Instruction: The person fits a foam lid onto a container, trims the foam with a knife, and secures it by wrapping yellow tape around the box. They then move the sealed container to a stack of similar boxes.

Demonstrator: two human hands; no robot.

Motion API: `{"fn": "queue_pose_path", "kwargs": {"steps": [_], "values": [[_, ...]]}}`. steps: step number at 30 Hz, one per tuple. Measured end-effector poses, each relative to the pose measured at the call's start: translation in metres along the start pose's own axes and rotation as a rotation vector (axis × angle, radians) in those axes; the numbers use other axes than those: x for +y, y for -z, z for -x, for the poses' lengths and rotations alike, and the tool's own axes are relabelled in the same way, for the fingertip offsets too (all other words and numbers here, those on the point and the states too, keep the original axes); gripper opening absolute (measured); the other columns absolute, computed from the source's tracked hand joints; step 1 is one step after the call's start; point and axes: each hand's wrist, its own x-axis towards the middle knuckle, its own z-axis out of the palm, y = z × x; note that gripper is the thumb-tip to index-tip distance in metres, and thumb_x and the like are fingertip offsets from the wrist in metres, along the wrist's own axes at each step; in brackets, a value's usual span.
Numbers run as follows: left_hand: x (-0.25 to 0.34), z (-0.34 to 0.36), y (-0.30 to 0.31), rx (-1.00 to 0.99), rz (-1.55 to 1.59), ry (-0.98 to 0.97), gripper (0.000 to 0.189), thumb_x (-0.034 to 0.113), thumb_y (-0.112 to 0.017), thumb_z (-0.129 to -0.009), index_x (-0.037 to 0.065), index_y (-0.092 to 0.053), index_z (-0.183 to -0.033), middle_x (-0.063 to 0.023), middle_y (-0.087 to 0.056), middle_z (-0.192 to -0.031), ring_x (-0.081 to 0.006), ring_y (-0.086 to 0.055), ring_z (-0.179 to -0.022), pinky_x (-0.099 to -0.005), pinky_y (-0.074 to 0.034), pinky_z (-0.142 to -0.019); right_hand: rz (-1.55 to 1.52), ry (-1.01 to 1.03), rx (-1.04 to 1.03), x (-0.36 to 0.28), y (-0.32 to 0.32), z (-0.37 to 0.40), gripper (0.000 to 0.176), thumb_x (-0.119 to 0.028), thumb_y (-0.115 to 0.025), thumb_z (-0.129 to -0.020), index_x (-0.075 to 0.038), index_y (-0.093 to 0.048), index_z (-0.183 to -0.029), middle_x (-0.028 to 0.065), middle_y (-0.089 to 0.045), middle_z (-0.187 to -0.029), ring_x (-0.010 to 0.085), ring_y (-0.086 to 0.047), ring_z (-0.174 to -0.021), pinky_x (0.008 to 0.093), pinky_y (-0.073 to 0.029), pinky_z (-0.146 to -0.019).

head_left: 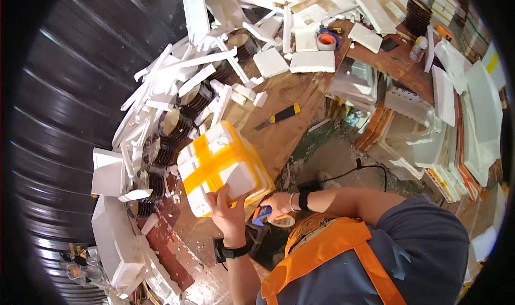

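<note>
A white foam box wrapped in crossed bands of yellow tape sits tilted on the wooden bench. My left hand lies against its near side, fingers apart and touching the tape and foam. Beside the box's near right corner, my right hand is closed round a blue tape dispenser with a roll of tape on it. A yellow and black utility knife lies on the bench beyond the box.
White foam offcuts and stacks of dark round discs line the left. An orange tape roll lies at the back. Foam boxes and lids are stacked at the right. A black cable crosses the floor.
</note>
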Motion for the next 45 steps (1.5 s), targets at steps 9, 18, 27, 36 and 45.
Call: {"fn": "queue_pose_path", "kwargs": {"steps": [9, 18, 27, 36, 45], "values": [[0.012, -0.001, 0.004, 0.012, 0.043, 0.068, 0.051, 0.005, -0.088, -0.065, 0.004, -0.065, -0.110, -0.0091, -0.048, -0.096, -0.0201, -0.052, -0.066, -0.0321, -0.049, -0.058, -0.091, -0.309, 0.156, 0.068, 0.144, 0.107, 0.061, -0.047, -0.056, -0.092, -0.007, -0.053, -0.138, 0.0171, -0.069, -0.113, 0.0330, -0.065, -0.106, 0.0420, -0.050, -0.092], [0.052, -0.045, 0.058, -0.277, 0.308, 0.483, 0.051, -0.004, -0.080, -0.072, 0.003, -0.065, -0.120, -0.0127, -0.058, -0.117, -0.0173, -0.065, -0.081, -0.0288, -0.055, -0.068, 0.437, -0.070, 0.913, 0.111, 0.303, 0.093, 0.052, -0.008, -0.065, -0.082, -0.005, -0.050, -0.131, 0.0213, -0.062, -0.121, 0.0395, -0.058, -0.113, 0.0450, -0.046, -0.097], [0.145, -0.117, 0.126, -0.216, 1.301, -0.310, 0.012, 0.008, -0.070, -0.092, 0.004, -0.069, -0.103, -0.0078, -0.062, -0.072, -0.0159, -0.053, -0.049, -0.0294, -0.039, -0.044, 0.752, -0.014, 0.791, 0.139, 0.338, -0.012, 0.045, -0.006, -0.072, -0.078, -0.007, -0.055, -0.119, 0.0174, -0.050, -0.113, 0.0370, -0.052, -0.110, 0.0446, -0.044, -0.096], [0.190, -0.132, 0.111, -0.025, 1.416, -0.390, 0.031, -0.006, -0.058, -0.095, 0.009, -0.065, -0.122, -0.0055, -0.052, -0.063, -0.0125, -0.040, -0.043, -0.0284, -0.028, -0.039, 0.866, 0.142, 0.092, 0.147, 0.289, -0.092, 0.046, -0.029, -0.079, -0.074, -0.007, -0.060, -0.110, 0.0221, -0.061, -0.116, 0.0416, -0.062, -0.102, 0.0483, -0.052, -0.084], [0.201, -0.114, 0.116, 0.175, 1.316, -0.517, 0.033, -0.006, -0.053, -0.097, 0.013, -0.065, -0.122, -0.0045, -0.045, -0.059, -0.0132, -0.040, -0.043, -0.0280, -0.028, -0.040, 0.807, 0.098, 0.026, 0.199, 0.289, -0.138, 0.048, -0.025, -0.080, -0.067, -0.007, -0.058, -0.105, 0.0197, -0.068, -0.097, 0.0407, -0.065, -0.095, 0.0493, -0.053, -0.081]]}}
